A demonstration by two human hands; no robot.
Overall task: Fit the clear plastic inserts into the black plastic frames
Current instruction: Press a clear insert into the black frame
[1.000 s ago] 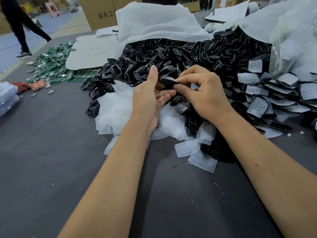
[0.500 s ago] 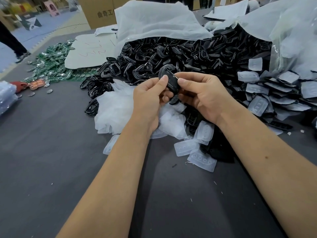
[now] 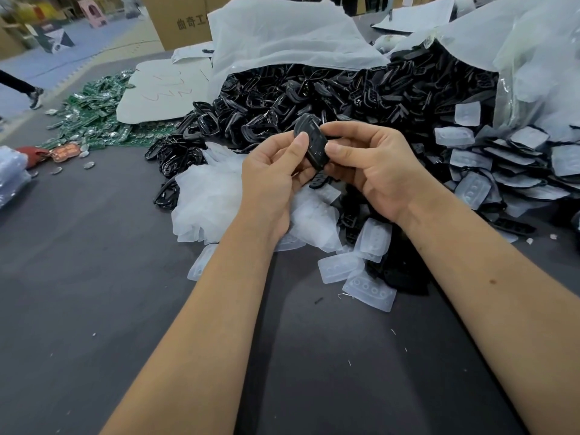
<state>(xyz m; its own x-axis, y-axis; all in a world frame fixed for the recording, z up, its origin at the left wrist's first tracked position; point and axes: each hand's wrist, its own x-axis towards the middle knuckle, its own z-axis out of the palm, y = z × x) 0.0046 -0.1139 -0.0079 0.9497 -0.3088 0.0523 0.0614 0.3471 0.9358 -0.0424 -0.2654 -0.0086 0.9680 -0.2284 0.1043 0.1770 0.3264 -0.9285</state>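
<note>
Both hands meet above the dark bench (image 3: 94,309), holding one black frame (image 3: 310,142) between them: the left hand (image 3: 273,177) pinches its near edge with thumb and curled fingers, and the right hand (image 3: 373,171) grips the other side, thumb on top. Whether a clear insert sits in it I cannot tell. Directly behind lies a heap of black frames (image 3: 314,95), too many to count, spilling from a white bag (image 3: 282,36). Clear inserts (image 3: 370,288) lie scattered beneath the wrists, at least four loose near the front, with many more stacked at the right (image 3: 518,158). Green circuit boards (image 3: 94,117) cover the far left of the bench.
</note>
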